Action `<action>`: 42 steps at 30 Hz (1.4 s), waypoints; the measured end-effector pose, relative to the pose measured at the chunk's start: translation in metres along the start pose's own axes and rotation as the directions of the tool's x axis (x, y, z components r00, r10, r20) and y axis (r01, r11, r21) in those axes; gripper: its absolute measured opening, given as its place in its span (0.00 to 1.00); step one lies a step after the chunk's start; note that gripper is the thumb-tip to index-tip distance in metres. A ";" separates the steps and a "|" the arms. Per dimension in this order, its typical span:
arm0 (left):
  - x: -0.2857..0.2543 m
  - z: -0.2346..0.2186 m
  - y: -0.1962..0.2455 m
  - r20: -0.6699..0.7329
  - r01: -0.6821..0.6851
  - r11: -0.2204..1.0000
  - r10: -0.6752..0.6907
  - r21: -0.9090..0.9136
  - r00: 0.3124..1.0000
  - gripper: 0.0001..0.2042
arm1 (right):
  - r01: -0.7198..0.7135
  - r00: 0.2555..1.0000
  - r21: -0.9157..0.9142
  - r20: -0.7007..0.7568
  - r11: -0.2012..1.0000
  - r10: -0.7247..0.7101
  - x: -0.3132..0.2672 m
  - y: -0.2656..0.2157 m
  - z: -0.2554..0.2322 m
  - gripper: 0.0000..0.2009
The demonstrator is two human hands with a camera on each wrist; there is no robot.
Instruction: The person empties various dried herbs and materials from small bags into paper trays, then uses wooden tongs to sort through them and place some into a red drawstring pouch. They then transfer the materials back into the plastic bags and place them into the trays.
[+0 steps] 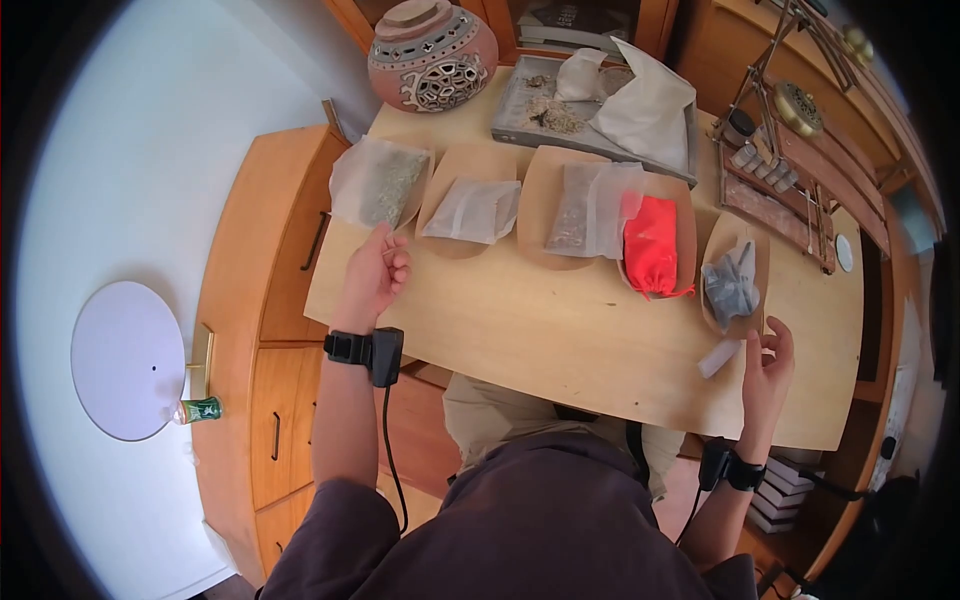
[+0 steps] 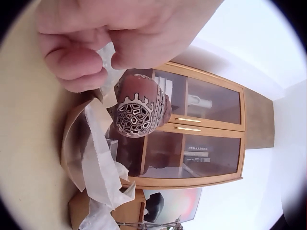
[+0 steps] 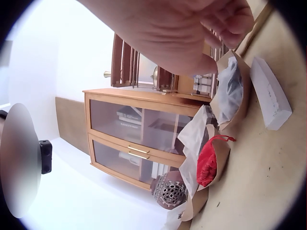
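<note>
My left hand [image 1: 377, 272] is at the near edge of a translucent bag of greenish dried material [image 1: 392, 188], fingers loosely curled, fingertips right by the bag. In the left wrist view a gap shows between thumb and curled fingers, with the bag behind. My right hand [image 1: 768, 372] hovers with bent fingers just below a paper tray [image 1: 712, 308] that bears a clear bag of dark bluish content [image 1: 733, 285]. Beside that hand lies a small white block [image 3: 271, 93]. Nothing shows in its grasp.
Between the hands stand paper trays with a pale bag [image 1: 470, 210], a translucent bag [image 1: 578, 210] and a red drawstring pouch [image 1: 651, 245]. Behind are a pierced clay pot [image 1: 432, 60], a grey tray [image 1: 510, 135] with loose dried bits, and a wooden stand [image 1: 770, 215] at the right.
</note>
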State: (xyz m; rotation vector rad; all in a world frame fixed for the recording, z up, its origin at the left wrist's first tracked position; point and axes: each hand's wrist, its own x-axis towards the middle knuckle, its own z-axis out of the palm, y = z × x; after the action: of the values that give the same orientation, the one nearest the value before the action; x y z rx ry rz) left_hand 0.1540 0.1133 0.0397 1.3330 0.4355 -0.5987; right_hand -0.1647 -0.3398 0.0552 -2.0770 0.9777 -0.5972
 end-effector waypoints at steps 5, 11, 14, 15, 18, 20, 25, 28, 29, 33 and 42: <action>0.021 -0.011 0.001 0.054 -0.018 1.000 0.019 -0.016 0.998 0.16 | 0.039 0.999 -0.101 -0.033 0.994 -0.042 -0.014 -0.016 -0.008 0.13; 0.031 -0.011 0.008 0.020 -0.028 1.000 0.028 -0.010 0.999 0.16 | 0.166 0.984 -0.098 -0.050 0.981 -0.171 -0.026 -0.043 0.001 0.08; 0.039 -0.011 0.008 0.027 -0.074 0.997 0.075 -0.033 0.997 0.16 | 0.204 0.978 -0.060 -0.033 0.977 -0.206 -0.035 -0.061 0.008 0.07; 0.040 -0.012 0.006 0.018 -0.104 0.994 0.104 -0.034 0.994 0.16 | 0.219 0.975 -0.039 -0.012 0.975 -0.220 -0.037 -0.067 0.012 0.06; 0.037 -0.015 0.008 -0.001 -0.174 0.985 0.174 -0.019 0.985 0.16 | 0.246 0.969 -0.006 0.012 0.969 -0.246 -0.042 -0.077 0.022 0.04; 0.027 -0.014 0.014 -0.014 -0.215 0.977 0.215 0.001 0.977 0.15 | 0.263 0.965 -0.031 0.025 0.964 -0.262 -0.045 -0.084 0.025 0.04; 0.007 -0.014 0.026 -0.045 -0.273 0.960 0.276 0.061 0.960 0.15 | 0.273 0.962 -0.019 0.028 0.962 -0.272 -0.046 -0.083 0.030 0.03; 0.010 -0.019 0.015 -0.026 -0.189 0.980 0.190 0.056 0.981 0.14 | 0.262 0.964 -0.006 0.042 0.965 -0.261 -0.049 -0.084 0.034 0.03; 0.012 -0.022 0.009 -0.029 -0.179 0.981 0.182 0.078 0.983 0.16 | 0.256 0.966 0.001 0.048 0.967 -0.256 -0.050 -0.084 0.036 0.03; 0.011 -0.027 0.003 -0.060 -0.120 0.990 0.125 0.080 0.990 0.19 | 0.178 0.974 0.030 0.138 0.984 -0.180 -0.056 -0.091 0.044 0.05; -0.059 0.036 -0.045 0.155 0.039 0.978 -0.072 0.206 0.985 0.16 | 0.145 0.959 0.114 0.228 0.983 -0.168 -0.057 -0.092 0.057 0.05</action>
State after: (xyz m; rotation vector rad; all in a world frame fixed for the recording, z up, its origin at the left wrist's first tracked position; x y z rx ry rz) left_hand 0.0788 0.0816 0.0485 1.4565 0.2850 -0.8089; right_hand -0.1197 -0.2305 0.0876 -2.0949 0.6403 -0.4528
